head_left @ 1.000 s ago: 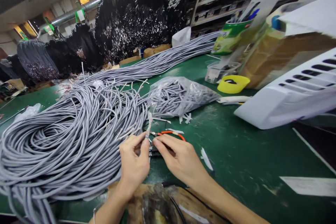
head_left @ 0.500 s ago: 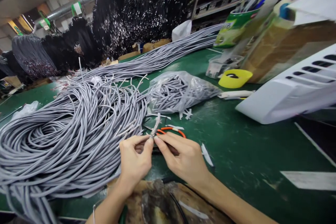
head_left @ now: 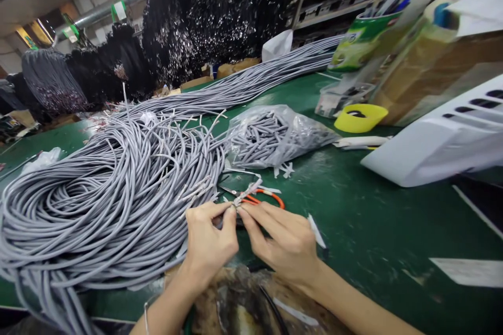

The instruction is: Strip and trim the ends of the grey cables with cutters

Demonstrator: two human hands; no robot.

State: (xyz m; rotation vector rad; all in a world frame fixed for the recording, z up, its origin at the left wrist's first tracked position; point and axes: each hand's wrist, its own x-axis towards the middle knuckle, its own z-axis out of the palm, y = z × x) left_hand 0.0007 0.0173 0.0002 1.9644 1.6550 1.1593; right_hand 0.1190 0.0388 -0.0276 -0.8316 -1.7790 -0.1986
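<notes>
Between the fingertips of both hands is the stripped end of a cable, its braided shield bare and a pale tip leaning up to the right. My left hand pinches it from the left, thumb against forefinger. From the right, my right hand pinches at the same spot, the two thumbs almost touching. Just behind the fingers lie orange-handled scissors, partly covered by the cable end and the right hand. A large coil of grey cables spreads beside my left hand.
A clear plastic bag of short grey pieces lies on the green table. Yellow tape roll, green pen holder and white slotted casing stand at right. Below the hands is a stained board.
The braided cable end has tipped from nearly upright to leaning right. Both hands keep their pinch. The whole view has shifted slightly, so things appear a little further right.
</notes>
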